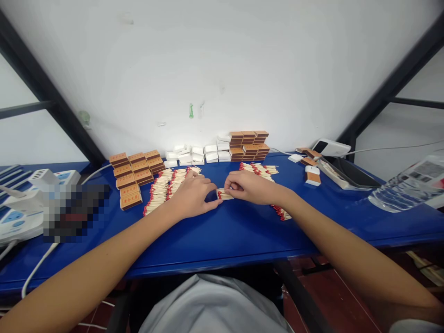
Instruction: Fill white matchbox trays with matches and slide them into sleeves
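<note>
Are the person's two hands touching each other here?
Apart: the head view shows a gap between the left hand and the right hand, with part of the match tray visible there.

Widest free room: the bare front of the table (222, 245), between left forearm (111, 256) and right forearm (343, 254), running up to the small matchbox tray (226, 196). Second gap behind that tray — between left match pile (157, 194) and right match pile (265, 171), closed off at the back by white trays (197, 156) and stacked boxes (249, 147). Left hand (196, 194) and right hand (251, 187) block both sides of the matchbox tray. Right: open strip before loose boxes (312, 176), then plastic bottle (405, 187). Far left — box rows (130, 180) in the way.
</note>
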`<state>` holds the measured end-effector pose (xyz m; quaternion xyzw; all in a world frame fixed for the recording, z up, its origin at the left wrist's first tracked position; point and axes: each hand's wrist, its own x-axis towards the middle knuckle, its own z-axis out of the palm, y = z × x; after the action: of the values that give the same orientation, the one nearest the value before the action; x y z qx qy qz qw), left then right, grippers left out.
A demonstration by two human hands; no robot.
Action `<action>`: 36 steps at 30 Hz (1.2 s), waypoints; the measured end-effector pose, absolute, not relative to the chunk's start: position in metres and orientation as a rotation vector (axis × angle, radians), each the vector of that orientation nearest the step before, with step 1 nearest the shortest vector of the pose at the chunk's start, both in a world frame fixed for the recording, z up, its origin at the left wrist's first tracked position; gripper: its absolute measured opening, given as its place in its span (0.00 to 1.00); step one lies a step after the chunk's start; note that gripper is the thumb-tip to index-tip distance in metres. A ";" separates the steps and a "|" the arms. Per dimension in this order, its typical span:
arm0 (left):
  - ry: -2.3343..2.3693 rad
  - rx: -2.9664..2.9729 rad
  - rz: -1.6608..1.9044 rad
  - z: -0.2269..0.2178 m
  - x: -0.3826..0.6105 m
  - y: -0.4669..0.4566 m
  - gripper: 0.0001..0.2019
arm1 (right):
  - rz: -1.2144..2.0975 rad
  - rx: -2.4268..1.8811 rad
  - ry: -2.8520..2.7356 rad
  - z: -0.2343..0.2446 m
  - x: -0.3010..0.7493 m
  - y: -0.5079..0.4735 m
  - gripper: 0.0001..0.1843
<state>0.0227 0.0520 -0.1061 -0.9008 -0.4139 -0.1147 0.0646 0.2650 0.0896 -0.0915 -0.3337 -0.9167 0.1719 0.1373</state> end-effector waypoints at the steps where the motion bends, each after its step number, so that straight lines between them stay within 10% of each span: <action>1: -1.250 -2.718 -0.344 -0.106 0.023 0.052 0.17 | 0.507 -0.967 -2.659 -0.093 0.264 0.089 0.06; 36: -1.253 -2.776 -0.399 -0.104 0.022 0.051 0.17 | 0.070 -1.498 -2.603 -0.097 0.310 0.145 0.10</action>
<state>0.0221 0.0513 -0.1039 -0.9032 -0.4076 -0.1297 0.0348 0.3102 0.1453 -0.0966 -0.4975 -0.8644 0.0233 0.0688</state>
